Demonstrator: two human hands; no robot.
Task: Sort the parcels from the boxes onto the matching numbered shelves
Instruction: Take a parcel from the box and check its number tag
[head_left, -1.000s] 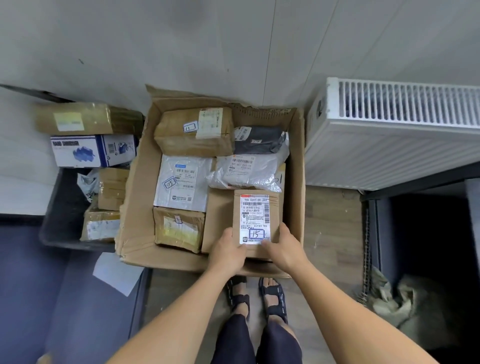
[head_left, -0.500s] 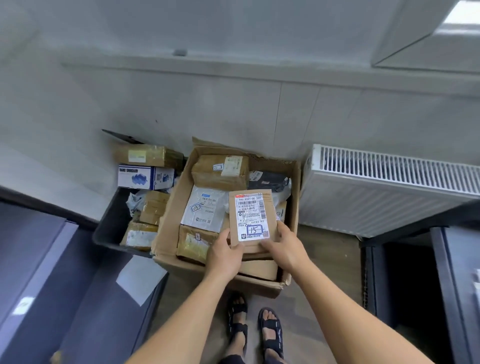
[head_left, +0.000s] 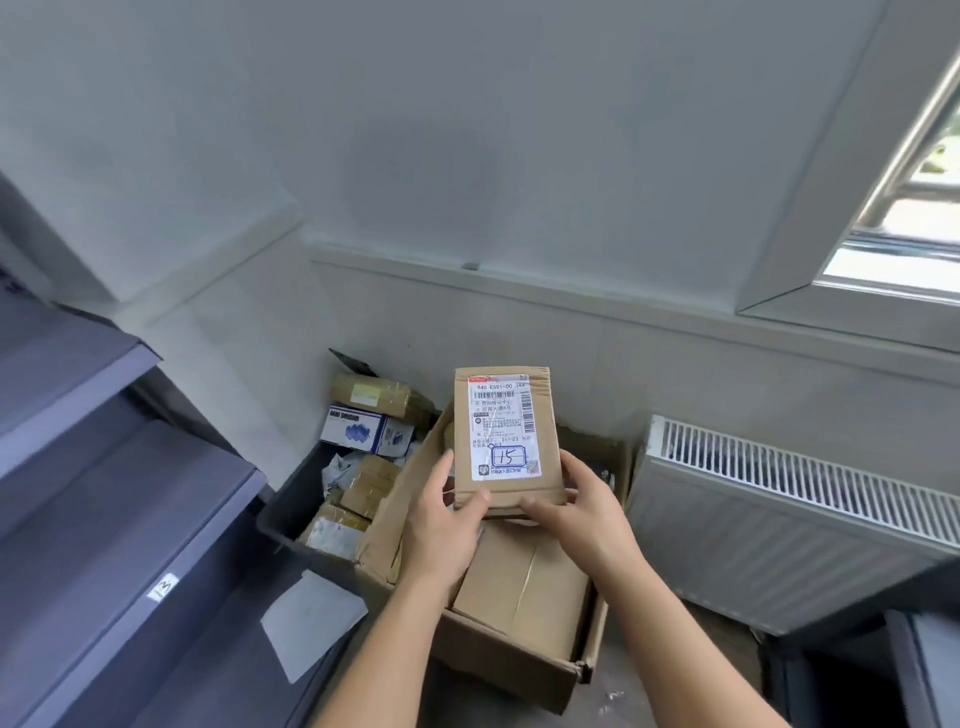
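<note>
Grey shelves step down the left side, and a white radiator stands against the wall on the right. Between them an open carton sits on the floor with a large brown box lying inside it. Just left of the carton, a black crate holds several more parcels.

Both bare forearms reach forward from the bottom edge and converge above the carton. Between the two hands a flat brown parcel is held in the air, upright, with its printed face turned to the camera. The left hand grasps its lower left corner, thumb laid across the front near the bottom edge and fingers hidden behind. The right hand grasps the lower right corner, thumb along the bottom edge and fingers curled round the side. The white label carries a handwritten "15" boxed in blue ink.
</note>
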